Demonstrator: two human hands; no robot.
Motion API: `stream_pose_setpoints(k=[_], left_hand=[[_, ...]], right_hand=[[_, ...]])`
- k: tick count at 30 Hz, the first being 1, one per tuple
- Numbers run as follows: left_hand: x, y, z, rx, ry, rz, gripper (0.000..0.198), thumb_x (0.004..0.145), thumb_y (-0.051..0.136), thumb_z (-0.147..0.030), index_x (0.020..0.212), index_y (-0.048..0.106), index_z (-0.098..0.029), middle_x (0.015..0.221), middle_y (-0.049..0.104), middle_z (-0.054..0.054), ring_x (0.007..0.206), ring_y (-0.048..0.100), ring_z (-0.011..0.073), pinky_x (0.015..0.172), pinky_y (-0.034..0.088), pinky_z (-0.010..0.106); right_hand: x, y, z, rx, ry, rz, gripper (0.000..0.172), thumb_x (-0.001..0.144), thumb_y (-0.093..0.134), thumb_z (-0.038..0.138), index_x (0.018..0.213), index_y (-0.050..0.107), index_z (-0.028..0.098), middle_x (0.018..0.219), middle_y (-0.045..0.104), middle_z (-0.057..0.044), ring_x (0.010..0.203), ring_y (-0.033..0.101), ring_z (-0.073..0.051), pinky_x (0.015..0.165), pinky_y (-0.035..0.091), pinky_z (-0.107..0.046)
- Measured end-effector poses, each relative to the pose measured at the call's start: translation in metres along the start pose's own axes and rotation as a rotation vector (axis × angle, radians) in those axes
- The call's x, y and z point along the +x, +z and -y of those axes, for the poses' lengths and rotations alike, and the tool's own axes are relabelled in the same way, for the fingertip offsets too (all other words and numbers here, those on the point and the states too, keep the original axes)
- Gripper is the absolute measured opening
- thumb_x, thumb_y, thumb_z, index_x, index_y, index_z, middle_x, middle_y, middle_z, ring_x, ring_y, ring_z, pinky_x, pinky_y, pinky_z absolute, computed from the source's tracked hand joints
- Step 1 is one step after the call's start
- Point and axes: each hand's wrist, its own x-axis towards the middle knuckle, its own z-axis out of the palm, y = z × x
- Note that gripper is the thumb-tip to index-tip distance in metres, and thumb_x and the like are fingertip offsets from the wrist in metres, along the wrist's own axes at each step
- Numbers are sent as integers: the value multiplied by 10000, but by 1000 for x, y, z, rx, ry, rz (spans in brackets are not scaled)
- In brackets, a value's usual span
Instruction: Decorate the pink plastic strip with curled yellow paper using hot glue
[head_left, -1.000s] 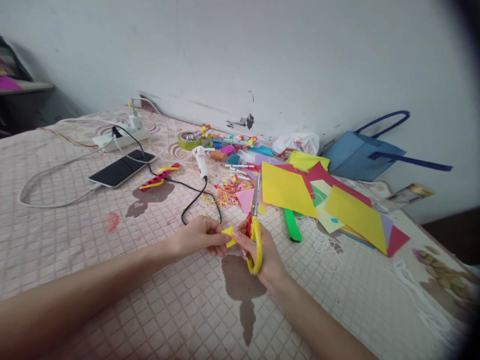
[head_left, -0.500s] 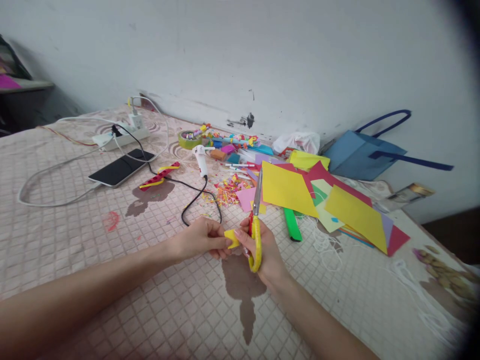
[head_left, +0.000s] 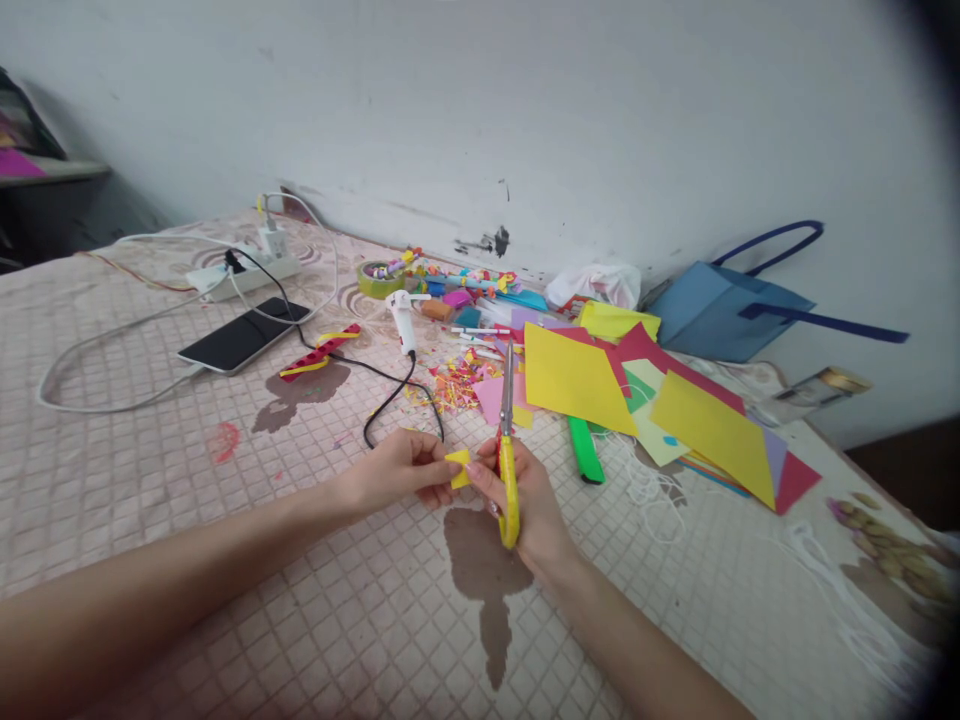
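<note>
Between thumb and fingers, my left hand pinches a small piece of yellow paper. My right hand is closed around the yellow-and-red handles of a pair of scissors, whose blades point up and away from me and look shut. The right thumb also touches the right edge of the yellow paper. Both hands are close together above the tablecloth. Beyond the scissors lie a pink sheet and a heap of tiny coloured paper scraps.
A white glue gun with a black cord stands behind my hands. Yellow sheets and a green cutter lie to the right, near white string. At left are a phone and power strip; a blue bag leans on the wall.
The scissors have tilted slightly, their tips swinging a little left and down. The yellow paper has shifted slightly up and left between my fingers. Everything else looks the same.
</note>
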Motion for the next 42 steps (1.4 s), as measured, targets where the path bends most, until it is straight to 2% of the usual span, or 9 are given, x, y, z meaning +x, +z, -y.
stream_pose_setpoints(k=[9, 15, 18, 24, 28, 34, 38, 42], left_hand=[[1, -1, 4, 55, 19, 33, 266, 737, 625, -379, 663, 541, -137, 583, 641, 9, 535, 604, 110, 513, 472, 201], [3, -3, 0, -6, -18, -49, 298, 704, 655, -400, 654, 537, -131, 561, 631, 2, 504, 583, 97, 499, 455, 195], [2, -2, -2, -64, -32, -63, 296, 702, 660, -403, 672, 539, -135, 608, 648, 5, 511, 582, 90, 515, 459, 200], [3, -1, 1, -207, -72, -60, 283, 684, 685, -384, 688, 553, -133, 633, 649, 11, 544, 585, 89, 552, 468, 209], [3, -1, 1, -225, -63, -89, 289, 674, 692, -385, 685, 556, -129, 622, 643, 11, 554, 585, 94, 558, 463, 212], [5, -3, 5, -267, -38, -43, 259, 707, 684, -345, 699, 550, -123, 660, 660, 26, 555, 585, 82, 555, 461, 192], [11, -12, 4, -467, -42, -126, 194, 748, 663, -267, 702, 538, -126, 676, 652, 24, 556, 586, 68, 551, 473, 164], [15, -24, -3, -614, -78, -201, 99, 784, 614, -164, 722, 562, -107, 675, 641, 36, 539, 589, 74, 520, 489, 160]], right_hand=[[0, -3, -2, -29, -7, 0, 284, 672, 699, 337, 822, 499, 202, 619, 466, 79, 436, 361, -39, 402, 285, -181], [0, 1, 2, -10, 24, -37, 370, 602, 746, 343, 833, 495, 198, 646, 478, 78, 435, 357, -34, 394, 271, -183], [0, 2, 3, 31, 4, -56, 357, 618, 734, 345, 823, 479, 200, 623, 455, 83, 426, 339, -35, 388, 248, -184], [0, -1, 0, 60, -3, -49, 308, 670, 704, 335, 829, 473, 207, 630, 469, 76, 428, 358, -39, 386, 268, -173], [-1, -1, -1, 33, -17, -38, 299, 676, 701, 320, 848, 484, 206, 653, 501, 66, 445, 387, -46, 389, 295, -175], [-1, -1, 0, 23, -20, -32, 302, 689, 700, 333, 853, 483, 202, 635, 493, 71, 423, 373, -35, 389, 295, -168], [-4, 0, 0, 154, -19, 94, 281, 771, 593, 449, 861, 491, 204, 708, 520, 40, 434, 396, -38, 407, 331, -177], [-10, 5, -4, 342, 71, 252, 436, 753, 495, 624, 864, 520, 203, 664, 481, 29, 475, 433, -77, 427, 406, -213]])
